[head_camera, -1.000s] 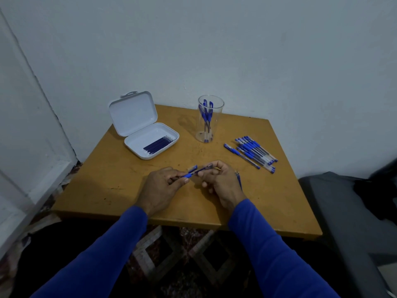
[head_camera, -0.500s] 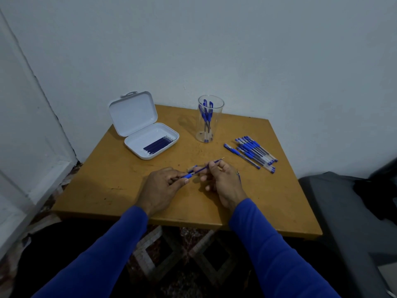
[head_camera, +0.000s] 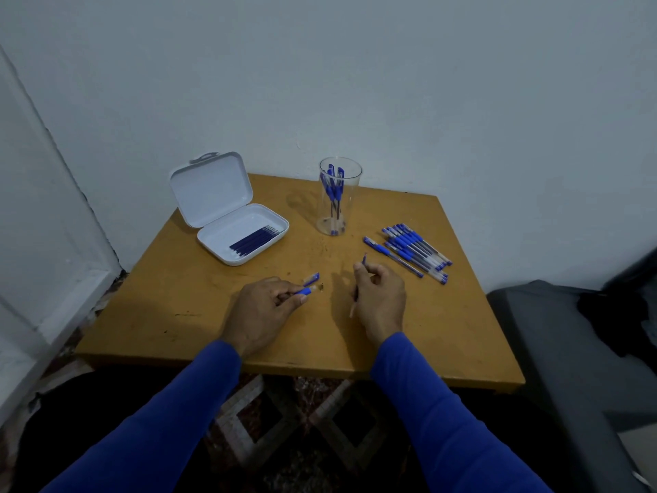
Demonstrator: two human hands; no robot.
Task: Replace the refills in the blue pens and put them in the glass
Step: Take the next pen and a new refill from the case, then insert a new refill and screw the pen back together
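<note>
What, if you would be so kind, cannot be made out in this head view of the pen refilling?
- The pen barrel: mostly hidden inside the left hand; only its blue front end shows.
- The refill: the right hand covers its middle, and its tip is too small to judge.
- The pens in the glass: they overlap, so their number is unclear.
- The small speck on the table: too small to identify.

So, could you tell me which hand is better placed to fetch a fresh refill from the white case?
Left, probably: the white case lies on the left hand's side, but it grips the pen barrel; the right hand grips the pulled refill.
</note>
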